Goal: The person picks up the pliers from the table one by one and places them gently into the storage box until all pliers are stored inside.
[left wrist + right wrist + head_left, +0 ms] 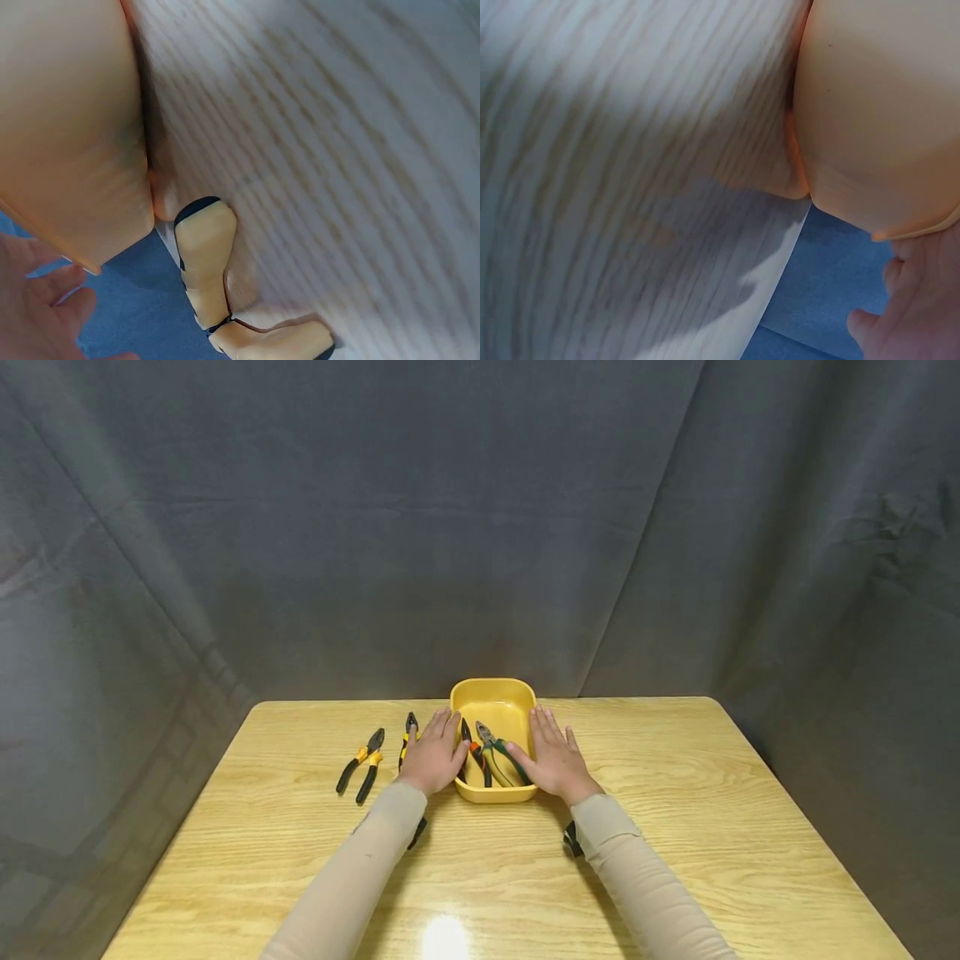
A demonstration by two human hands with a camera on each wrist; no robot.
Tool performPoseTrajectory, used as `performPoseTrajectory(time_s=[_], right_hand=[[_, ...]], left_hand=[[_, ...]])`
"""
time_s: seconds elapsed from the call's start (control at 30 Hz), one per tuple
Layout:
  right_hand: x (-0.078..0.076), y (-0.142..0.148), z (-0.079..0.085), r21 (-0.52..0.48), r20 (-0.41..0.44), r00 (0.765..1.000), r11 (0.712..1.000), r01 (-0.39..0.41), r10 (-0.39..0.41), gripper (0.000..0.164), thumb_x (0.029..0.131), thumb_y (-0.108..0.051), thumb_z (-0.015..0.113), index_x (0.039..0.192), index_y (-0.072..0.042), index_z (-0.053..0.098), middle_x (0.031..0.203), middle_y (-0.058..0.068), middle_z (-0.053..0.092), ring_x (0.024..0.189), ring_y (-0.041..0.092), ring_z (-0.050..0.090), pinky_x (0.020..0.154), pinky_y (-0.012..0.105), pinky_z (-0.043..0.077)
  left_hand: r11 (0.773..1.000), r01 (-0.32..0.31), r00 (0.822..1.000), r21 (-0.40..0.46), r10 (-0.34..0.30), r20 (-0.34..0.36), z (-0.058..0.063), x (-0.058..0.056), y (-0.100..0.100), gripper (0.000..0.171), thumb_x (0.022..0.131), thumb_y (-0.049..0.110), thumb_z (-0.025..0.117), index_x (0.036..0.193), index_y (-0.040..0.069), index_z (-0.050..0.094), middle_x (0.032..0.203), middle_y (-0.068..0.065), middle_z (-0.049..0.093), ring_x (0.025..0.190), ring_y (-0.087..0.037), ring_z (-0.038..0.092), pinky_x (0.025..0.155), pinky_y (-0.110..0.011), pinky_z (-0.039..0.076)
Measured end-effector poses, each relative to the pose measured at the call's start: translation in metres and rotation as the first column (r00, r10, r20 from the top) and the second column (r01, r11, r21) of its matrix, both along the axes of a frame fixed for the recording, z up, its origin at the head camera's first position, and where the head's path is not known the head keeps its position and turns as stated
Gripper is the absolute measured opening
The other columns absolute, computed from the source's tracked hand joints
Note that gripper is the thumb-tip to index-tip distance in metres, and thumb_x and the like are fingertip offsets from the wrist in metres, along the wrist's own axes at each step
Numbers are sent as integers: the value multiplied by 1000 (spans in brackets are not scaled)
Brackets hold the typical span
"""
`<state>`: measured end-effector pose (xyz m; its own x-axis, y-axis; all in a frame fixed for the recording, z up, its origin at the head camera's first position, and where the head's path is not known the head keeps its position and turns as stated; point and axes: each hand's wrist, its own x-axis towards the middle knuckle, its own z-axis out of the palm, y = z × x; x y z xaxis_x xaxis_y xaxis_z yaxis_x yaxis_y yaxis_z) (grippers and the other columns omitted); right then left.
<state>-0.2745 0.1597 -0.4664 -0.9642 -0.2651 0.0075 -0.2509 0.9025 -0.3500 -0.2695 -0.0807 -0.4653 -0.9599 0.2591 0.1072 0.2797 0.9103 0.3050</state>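
A yellow plastic bin [495, 795] stands on the table with several pliers inside. Among them are pliers with black and orange handles [487, 768] and diagonal pliers with green and yellow handles [498, 770]. My left hand [433, 758] lies along the bin's left side, fingers straight, at the rim. On the right side my right hand [557, 762] rests likewise, with its thumb over the rim. Another pair of yellow-and-black pliers [410, 724] lies partly hidden by the left hand; its handles [206, 255] show in the left wrist view.
Farther left, pliers with black and yellow handles [367, 768] lie slightly spread on the wooden table [750, 827]. A dark grey curtain [450, 543] hangs behind the table's back edge, close to the bin.
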Motion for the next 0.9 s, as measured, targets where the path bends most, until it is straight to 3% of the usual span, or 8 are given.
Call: performPoseTrajectory(time_s=[0.2,0.5,0.9], right_hand=[[-1,-2,-1,-9,-1,1000,1000,0,0,88,104,-63,32,162,-3,6,170,14,3,156,30,2,123,58,3],[1,-3,-1,-17,-7,1000,1000,-1,1,88,104,-62,33,162,-1,7,170,14,2,156,32,2,123,59,3],[0,-4,-3,-23,-8,1000,1000,4,-4,88,104,-63,33,162,-2,6,170,13,2,156,31,2,123,57,2]], left_hand=[[999,-33,998,19,34,-59,2,3,-1,52,109,37,44,155,13,42,157,-13,43,145,-32,40,116,-65,26],[993,-65,978,97,83,-193,1,7,-12,38,106,25,52,138,5,60,135,-17,62,127,-36,57,108,-56,42],[979,-118,972,168,148,-184,8,17,-37,34,104,20,56,131,2,64,128,-21,65,111,-40,64,93,-57,51]])
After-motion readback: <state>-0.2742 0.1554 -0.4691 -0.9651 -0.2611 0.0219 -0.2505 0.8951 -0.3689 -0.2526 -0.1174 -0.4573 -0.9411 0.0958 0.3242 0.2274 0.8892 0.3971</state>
